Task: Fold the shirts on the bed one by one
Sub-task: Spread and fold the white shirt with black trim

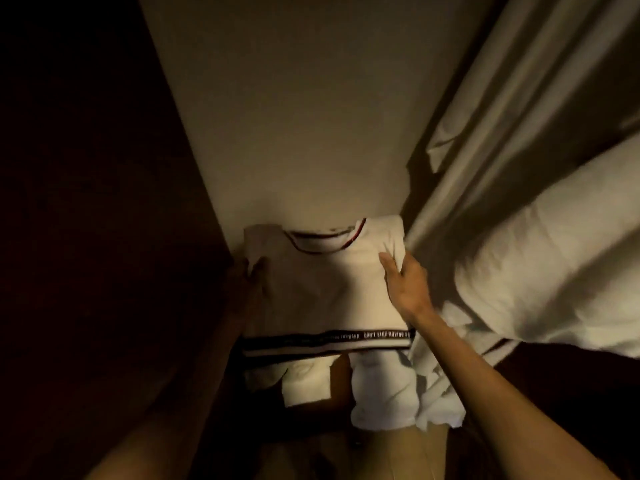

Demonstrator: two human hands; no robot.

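A white shirt with a dark-trimmed collar and a black lettered band across it hangs upright in front of me, its sides folded in. My left hand grips its left shoulder edge in shadow. My right hand grips the right shoulder edge, thumb on the front and fingers behind the fabric. The shirt's lower part hangs below the band in loose white folds.
A pale wall rises behind the shirt. A light curtain hangs at the right. White bedding or a pillow bulges at the far right. The left side is dark and nothing is readable there.
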